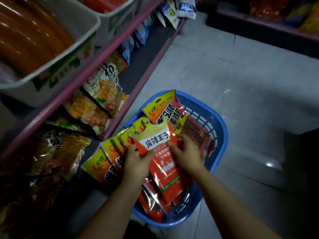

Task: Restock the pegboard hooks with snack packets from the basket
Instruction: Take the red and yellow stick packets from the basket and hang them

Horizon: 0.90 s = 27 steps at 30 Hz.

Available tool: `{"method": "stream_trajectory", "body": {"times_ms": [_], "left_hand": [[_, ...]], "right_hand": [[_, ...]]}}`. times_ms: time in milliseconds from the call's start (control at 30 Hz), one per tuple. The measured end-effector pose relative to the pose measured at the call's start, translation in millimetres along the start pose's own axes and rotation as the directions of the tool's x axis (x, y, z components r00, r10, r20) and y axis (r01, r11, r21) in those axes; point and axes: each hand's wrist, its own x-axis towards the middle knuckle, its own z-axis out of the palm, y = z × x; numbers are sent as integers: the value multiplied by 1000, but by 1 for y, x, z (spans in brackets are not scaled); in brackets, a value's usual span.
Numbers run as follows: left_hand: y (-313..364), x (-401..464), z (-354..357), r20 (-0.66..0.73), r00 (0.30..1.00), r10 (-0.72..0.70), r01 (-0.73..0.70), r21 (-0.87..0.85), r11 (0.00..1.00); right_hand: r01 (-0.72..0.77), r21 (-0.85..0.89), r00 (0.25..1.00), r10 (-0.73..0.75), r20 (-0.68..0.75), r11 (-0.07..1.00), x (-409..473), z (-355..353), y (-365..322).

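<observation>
Here the left hand (136, 158) grips a fanned stack of yellow-topped packets (110, 152), thumb pressed on the red packet (155, 144) at the front, likely so the hang holes stay lined up for a hook. The right hand (185, 152) pinches that red packet's right edge, steadying or pulling it (I cannot tell which). It is glossy red with a pale crown-shaped header and a white label of black characters. Under both hands sits the blue basket (219, 128) on the floor, more packets inside
</observation>
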Motion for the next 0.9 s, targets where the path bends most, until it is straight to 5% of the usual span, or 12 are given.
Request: {"method": "stream_trajectory", "body": {"times_ms": [133, 267, 433, 633, 733, 833, 900], "left_hand": [[3, 7, -9, -196, 980, 27, -58, -153, 986], [6, 13, -36, -238, 970, 58, -102, -180, 978], [6, 16, -65, -312, 946, 82, -136, -155, 979], [13, 17, -83, -315, 945, 90, -146, -160, 976], [19, 11, -85, -313, 941, 126, -186, -169, 968], [28, -4, -87, -297, 940, 166, -223, -167, 961], [39, -21, -90, -287, 928, 239, -285, -131, 949]], "right_hand": [[60, 54, 996, -63, 61, 997, 6, 6, -16], [194, -135, 977, -203, -57, 972, 54, -11, -38], [340, -652, 917, -392, 71, 677, 132, -8, -75], [384, -827, 872, -456, 178, 411, 170, -16, -76], [439, -726, 850, -505, 147, 528, 160, -18, -72], [492, -365, 871, -446, 206, 791, 123, -28, -82], [531, -188, 836, -474, 278, 826, 90, -38, -96]]}}
